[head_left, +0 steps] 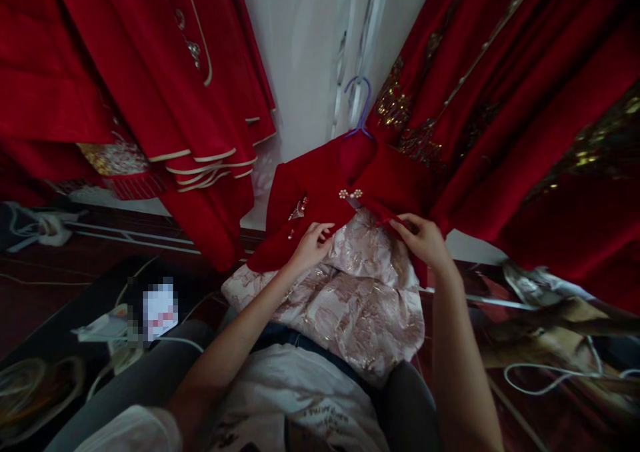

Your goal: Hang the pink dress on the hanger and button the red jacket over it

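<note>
A small red jacket (320,179) with a pearl clasp (350,194) hangs on a purple hanger (361,109) in front of me. A pale pink brocade garment (360,299) spreads out under it onto my lap. My left hand (311,247) pinches the left front edge of the red jacket, fingers closed on the fabric. My right hand (423,239) grips the right front edge the same way, just below the clasp.
Red embroidered gowns hang at the left (150,85) and right (525,119), with a white wall (300,52) between them. A dark floor holds white cables (545,372), a white device (103,329) and a bundle of cord (45,229).
</note>
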Demonstrator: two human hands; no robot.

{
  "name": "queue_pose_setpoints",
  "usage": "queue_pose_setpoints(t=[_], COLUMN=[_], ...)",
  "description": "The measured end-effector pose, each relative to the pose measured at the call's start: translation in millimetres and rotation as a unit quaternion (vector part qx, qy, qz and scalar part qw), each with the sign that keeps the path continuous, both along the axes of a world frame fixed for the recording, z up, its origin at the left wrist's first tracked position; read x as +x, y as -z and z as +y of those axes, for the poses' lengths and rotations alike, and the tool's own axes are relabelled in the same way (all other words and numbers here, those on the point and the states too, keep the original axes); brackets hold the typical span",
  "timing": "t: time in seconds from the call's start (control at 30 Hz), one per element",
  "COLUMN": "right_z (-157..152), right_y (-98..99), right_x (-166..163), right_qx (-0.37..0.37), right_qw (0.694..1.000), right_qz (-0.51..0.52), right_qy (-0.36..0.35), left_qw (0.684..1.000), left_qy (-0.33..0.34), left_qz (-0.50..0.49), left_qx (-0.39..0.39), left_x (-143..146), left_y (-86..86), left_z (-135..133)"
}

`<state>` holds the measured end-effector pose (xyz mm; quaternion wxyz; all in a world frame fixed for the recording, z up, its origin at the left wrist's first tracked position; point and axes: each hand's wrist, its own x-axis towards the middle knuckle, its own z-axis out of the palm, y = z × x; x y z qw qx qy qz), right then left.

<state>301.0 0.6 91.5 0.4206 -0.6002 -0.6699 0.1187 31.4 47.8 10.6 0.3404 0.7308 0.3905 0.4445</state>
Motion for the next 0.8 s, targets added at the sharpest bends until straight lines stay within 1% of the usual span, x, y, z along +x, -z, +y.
queue_pose_setpoints(t=[0.1,0.17,0.23,0.3,0.33,0.4,0.43,0.47,0.5,0.53,0.7,0.73,0.8], right_z=[-20.1,-27.1,-27.1,-21.9,-18.5,-12.9,-11.3,-10.6,-10.8,-11.5,-15.6,-15.3,-13.3], right_y=[-24.9,-32.9,-31.7,-23.1,-17.7,-8.0,-5.1,-3.8,-4.1,-5.6,-14.4,-13.8,-9.9], right_x=[-10.7,-25.7,-43.1,-58.6,-64.4,-71.5,-72.8,-72.9,-72.3,-71.3,-73.6,-76.7,-85.1], right_qx=[-0.063,-0.095,-0.122,-0.144,-0.15,-0.144,-0.134,-0.123,-0.112,-0.1,-0.061,-0.059,-0.05], right_qw=[0.994,0.983,0.965,0.95,0.946,0.953,0.961,0.968,0.974,0.977,0.978,0.978,0.979], right_qz=[0.042,0.1,0.151,0.178,0.179,0.16,0.143,0.125,0.11,0.102,0.119,0.125,0.127], right_qy=[-0.073,-0.125,-0.175,-0.214,-0.223,-0.213,-0.195,-0.178,-0.165,-0.157,-0.157,-0.157,-0.152], left_qw=[0.999,0.999,0.997,0.984,0.969,0.921,0.896,0.879,0.872,0.874,0.914,0.92,0.929], left_qy=[0.02,0.036,0.053,0.081,0.1,0.138,0.15,0.154,0.149,0.134,0.01,-0.001,0.008], left_qz=[0.026,0.019,-0.016,-0.087,-0.131,-0.215,-0.245,-0.268,-0.283,-0.296,-0.34,-0.338,-0.32], left_qx=[-0.001,-0.025,-0.06,-0.129,-0.182,-0.295,-0.339,-0.364,-0.37,-0.361,-0.219,-0.2,-0.186], left_x=[14.3,23.3,30.1,32.4,31.5,26.6,23.3,20.2,17.7,16.1,20.3,22.0,24.7], left_y=[0.1,-1.3,-6.0,-14.3,-19.1,-28.0,-31.3,-33.5,-34.6,-34.9,-33.1,-33.6,-35.5], left_z=[11.3,14.2,11.9,5.8,2.2,-4.6,-7.4,-9.5,-10.9,-11.8,-10.2,-10.0,-10.7])
